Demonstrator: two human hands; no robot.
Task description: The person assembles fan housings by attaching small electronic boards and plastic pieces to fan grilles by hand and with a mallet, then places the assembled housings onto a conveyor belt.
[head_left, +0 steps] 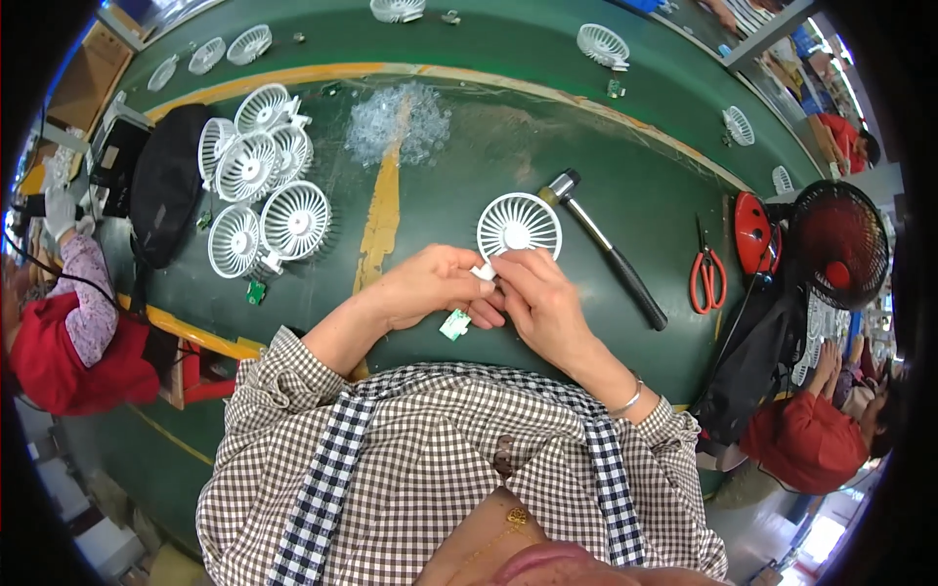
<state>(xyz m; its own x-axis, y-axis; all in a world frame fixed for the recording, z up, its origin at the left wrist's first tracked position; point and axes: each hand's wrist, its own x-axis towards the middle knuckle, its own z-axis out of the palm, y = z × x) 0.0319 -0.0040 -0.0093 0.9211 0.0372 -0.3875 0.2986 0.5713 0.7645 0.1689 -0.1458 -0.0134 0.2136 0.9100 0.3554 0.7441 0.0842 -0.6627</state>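
Note:
A round white fan grille (519,224) with radial slats lies just beyond my hands, its short white neck pointing toward me. The fingers of my left hand (430,283) pinch this neck from the left. My right hand (543,298) closes on the same neck from the right, fingertips meeting those of the left. A small green circuit board (454,324) shows just below my left fingers; whether it is attached to the grille is hidden. What lies between the fingertips is partly covered.
Several white fan grilles (295,221) are grouped at left, near a green board (255,292). Clear small parts (398,124) form a heap. A hammer (611,249), red-handled pliers (707,280) and a black fan (838,244) are at right. More grilles (603,45) sit on the far green strip; co-workers flank me.

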